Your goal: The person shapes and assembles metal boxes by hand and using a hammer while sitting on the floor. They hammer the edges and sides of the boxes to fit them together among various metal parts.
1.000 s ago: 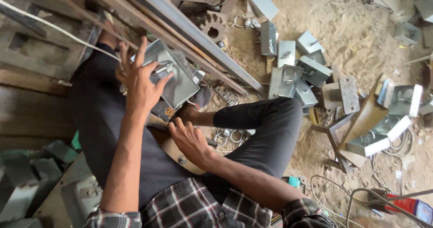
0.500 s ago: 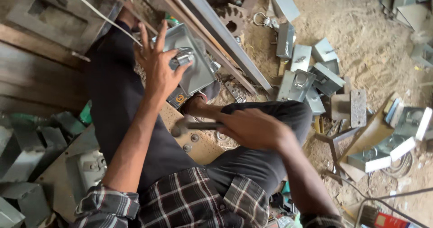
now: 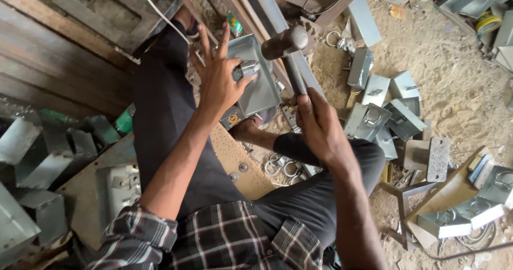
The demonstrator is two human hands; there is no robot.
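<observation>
1. One hammer (image 3: 288, 51), in the right grip (image 3: 320, 128).
2. One grey metal tray (image 3: 256, 83), under the left grip (image 3: 219, 77).
3. One small metal fitting (image 3: 247, 68), at the left grip's thumb.
4. About six folded metal boxes (image 3: 382, 112), piled on the sandy floor just right of the right grip.
5. About three metal rings (image 3: 280, 167), below the right grip.

We have one head-worn camera, looking steeply down from close above. It faces our lap and the sandy floor (image 3: 459, 77).
</observation>
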